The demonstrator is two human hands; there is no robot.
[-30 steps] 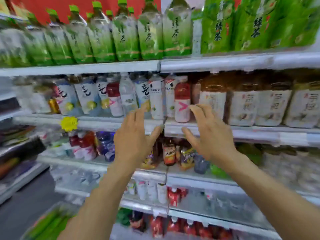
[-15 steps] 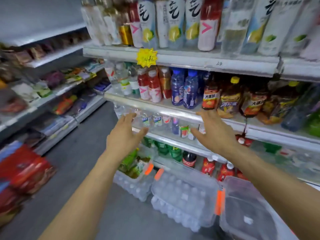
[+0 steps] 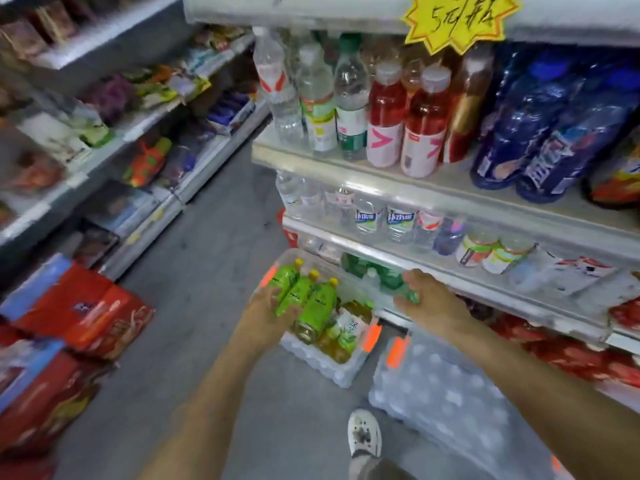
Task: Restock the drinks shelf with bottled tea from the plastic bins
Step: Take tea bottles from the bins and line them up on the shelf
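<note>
Person reaching both hands into an open plastic bin of bottled tea on the floor below the drinks shelf.
Left hand touches the green bottles, grip unclear through blur; right hand hovers loosely curled, holding nothing; grabbing several bottles at once risks dropping one.

— What hangs over the drinks?
— A yellow starburst price tag with handwritten characters, at the top edge.
— And across the aisle?
— Snack shelves on the left, packets blurred. Red and blue packages are stacked on the grey floor below them.
— Anything near the bottom?
— A white shoe, speckled with dark marks, on the floor.
</note>
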